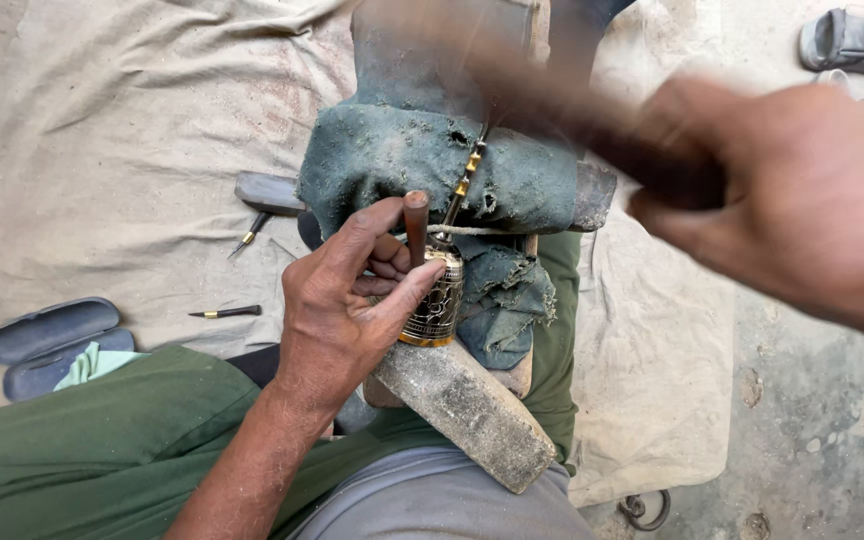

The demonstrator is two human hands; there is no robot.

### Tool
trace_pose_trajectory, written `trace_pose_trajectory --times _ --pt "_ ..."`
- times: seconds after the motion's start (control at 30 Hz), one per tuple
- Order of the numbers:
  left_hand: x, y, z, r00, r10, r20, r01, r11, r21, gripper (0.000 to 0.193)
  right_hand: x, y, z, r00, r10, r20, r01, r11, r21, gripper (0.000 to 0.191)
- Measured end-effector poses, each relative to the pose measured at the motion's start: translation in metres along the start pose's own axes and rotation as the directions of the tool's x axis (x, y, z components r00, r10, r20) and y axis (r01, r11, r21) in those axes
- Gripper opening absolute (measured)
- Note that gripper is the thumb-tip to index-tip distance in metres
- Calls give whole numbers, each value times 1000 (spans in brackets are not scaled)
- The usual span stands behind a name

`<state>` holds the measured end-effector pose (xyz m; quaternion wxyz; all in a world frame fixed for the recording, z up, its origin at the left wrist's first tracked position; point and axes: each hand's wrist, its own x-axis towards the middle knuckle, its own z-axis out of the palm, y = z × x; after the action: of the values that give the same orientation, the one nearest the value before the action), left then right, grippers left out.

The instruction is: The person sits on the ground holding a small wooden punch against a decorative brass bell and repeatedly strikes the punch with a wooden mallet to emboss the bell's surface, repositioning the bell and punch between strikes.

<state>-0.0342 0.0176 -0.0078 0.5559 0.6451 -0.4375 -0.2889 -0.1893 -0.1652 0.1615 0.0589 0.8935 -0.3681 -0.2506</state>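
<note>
Two small tools (loose) left of chisel-gripping left hand — right hand clenching hammer.

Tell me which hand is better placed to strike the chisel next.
Probably the right hand: it is raised above the work, gripping a blurred hammer handle. The left hand pinches the chisel upright on the engraved metal piece.

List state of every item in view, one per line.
Left hand: pinching punch, steadying cup.
Punch: upright, tip on cup.
Cup: engraved, lying on block against the cloth.
Right hand: raised, gripping mallet.
Mallet: motion-blurred above the punch.
Cloth: frayed, draped over block.
Block: tilted across lap.
Glasses case: open, on sheet.
Spare tools: lying loose on sheet.
</note>
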Motion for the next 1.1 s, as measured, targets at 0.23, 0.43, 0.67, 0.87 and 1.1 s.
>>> trace_pose_trajectory --times 0.23,0.43,0.67,0.87,1.1 --pt "0 2 0 1000 -10 -6 10 999 -37 54 3 4 3 962 50 -268 83 881 465 39" --pt "0 4 0 1000 -10 -15 9 1000 -20 53 3 12 7 995 -57 -85 53 998 -44 38" --pt "0 5 2 999 -26 -37 25 999 -39 53 6 17 7 996 -19 -83 21 1000 17 38" --pt "-2 4 2 999 -25 -44 22 997 -67 54 4 2 -1 959 -29 -283 125 937 326 37" --pt "-5 4 4 997 -12 -78 11 1000 -11 50 4 4 -1 985 -160 -58 157 986 -59 34"
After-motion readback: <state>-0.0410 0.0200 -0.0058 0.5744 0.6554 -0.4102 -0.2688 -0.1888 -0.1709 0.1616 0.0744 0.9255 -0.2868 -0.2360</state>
